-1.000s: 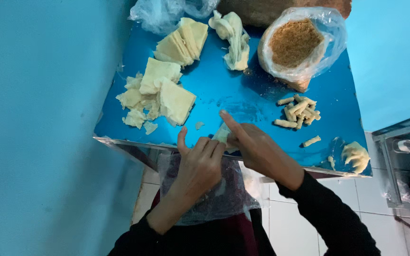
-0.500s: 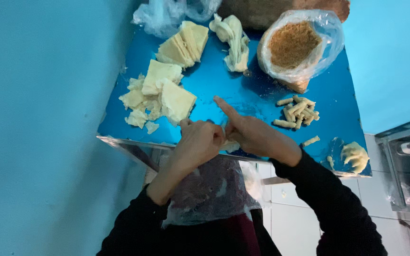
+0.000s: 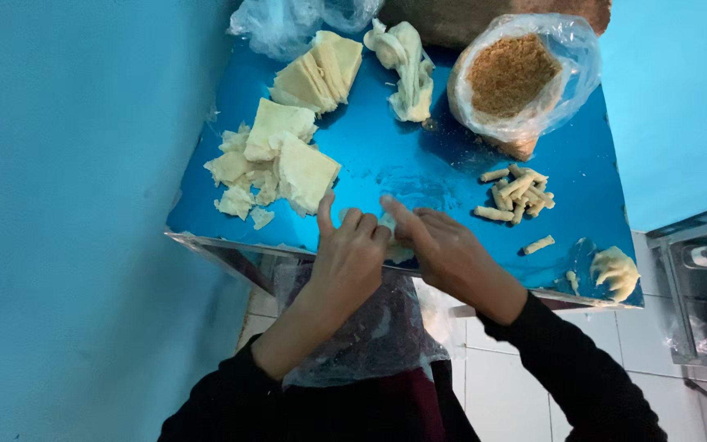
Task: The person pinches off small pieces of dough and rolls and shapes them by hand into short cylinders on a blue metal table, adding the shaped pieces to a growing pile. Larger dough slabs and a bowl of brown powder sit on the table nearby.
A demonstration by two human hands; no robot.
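Two hands met at the near edge of the blue table [image 3: 419,155]. Left hand [image 3: 352,255] was curled, thumb raised, fingers bent over a small pale dough piece [image 3: 389,232] pinched between both hands. Right hand [image 3: 443,250] lay just beside it, index finger stretched across toward the left, fingertips on the same piece. Most of that dough piece was hidden under the fingers; its shape could not be made out. It sat low on the table, right at the front edge, in front of the person's body.

Left of the hands, near but apart: a heap of flat dough sheets [image 3: 276,164], cream-coloured, with torn scraps around it. Further back, a stack of folded sheets [image 3: 319,74] leaned toward the far edge. Beside that, a crumpled strip of dough [image 3: 407,69].

Far right corner: a clear plastic bag of brown crumbs [image 3: 513,74], open at the top. Nearer, to the right of the hands, a small pile of rolled sticks [image 3: 517,192], with one single stick [image 3: 538,244] lying apart closer to the front. At the right front corner, a lump of dough [image 3: 615,272].

Dark long sleeves on both arms. A clear plastic apron [image 3: 370,336] hung below the table edge. Blue wall [image 3: 67,205] close on the left.
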